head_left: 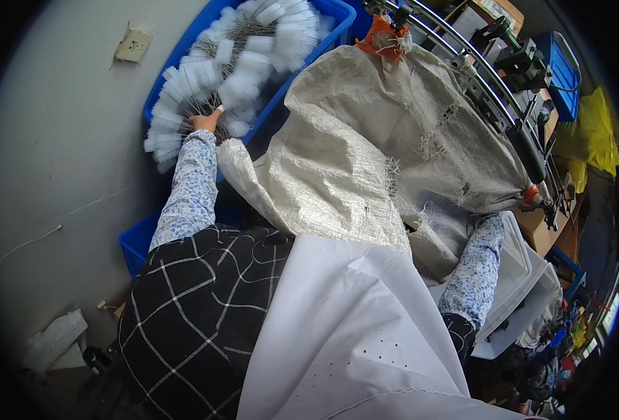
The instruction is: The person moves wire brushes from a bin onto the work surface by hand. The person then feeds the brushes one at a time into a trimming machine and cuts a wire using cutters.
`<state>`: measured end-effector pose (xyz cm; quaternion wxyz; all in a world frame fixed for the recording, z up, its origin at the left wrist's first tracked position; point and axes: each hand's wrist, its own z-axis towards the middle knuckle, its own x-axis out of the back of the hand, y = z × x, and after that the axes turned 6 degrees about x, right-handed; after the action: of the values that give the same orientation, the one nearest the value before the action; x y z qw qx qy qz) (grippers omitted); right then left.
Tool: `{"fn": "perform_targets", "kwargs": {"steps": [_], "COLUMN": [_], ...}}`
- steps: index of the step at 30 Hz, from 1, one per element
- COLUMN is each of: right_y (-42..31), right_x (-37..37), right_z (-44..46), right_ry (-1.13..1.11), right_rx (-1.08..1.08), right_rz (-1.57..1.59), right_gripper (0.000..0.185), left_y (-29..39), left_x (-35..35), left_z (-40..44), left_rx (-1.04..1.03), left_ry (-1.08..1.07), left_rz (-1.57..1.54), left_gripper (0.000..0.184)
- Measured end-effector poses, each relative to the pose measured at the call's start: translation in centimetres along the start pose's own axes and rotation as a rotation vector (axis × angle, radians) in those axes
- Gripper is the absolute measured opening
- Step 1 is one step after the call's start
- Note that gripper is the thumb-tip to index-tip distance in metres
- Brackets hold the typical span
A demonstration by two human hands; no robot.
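My left hand [206, 122] reaches to the blue bin [271, 117] at the upper left. Its fingers close round thin wire stems among white-bristled brushes [243, 78], with the thumb pointing up along them; some fingertips are hidden. Several bunches of these brushes fill the bin. My right arm, in a blue flowered sleeve [479, 262], stretches to the far right edge of a worn woven sack [351, 168]. My right hand is hidden there behind the sack cloth. White cloth [351, 329] covers my lap below the sack.
A curved metal frame [495, 80] with clamps runs along the upper right, with orange cloth ties [385, 38] joining the sack to it. White plastic tubs [509, 280], boxes and a yellow bag [593, 133] stand at the right. A grey wall [64, 154] closes off the left.
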<state>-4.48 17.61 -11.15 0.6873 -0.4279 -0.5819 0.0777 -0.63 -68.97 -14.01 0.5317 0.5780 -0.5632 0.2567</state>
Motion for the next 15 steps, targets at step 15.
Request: {"fn": "perform_targets", "kwargs": {"steps": [15], "right_y": [-0.7], "right_x": [0.6], "right_z": [-1.1], "right_ry": [-0.027], "right_rx": [0.013], "right_rz": [-0.044], "right_gripper": [0.031], "left_y": [1.5], "left_x": [4.9], "left_z": [-7.1], "left_rx": [-0.018], "left_ry": [0.272], "left_rz": [-0.47], "left_gripper": [0.064]}}
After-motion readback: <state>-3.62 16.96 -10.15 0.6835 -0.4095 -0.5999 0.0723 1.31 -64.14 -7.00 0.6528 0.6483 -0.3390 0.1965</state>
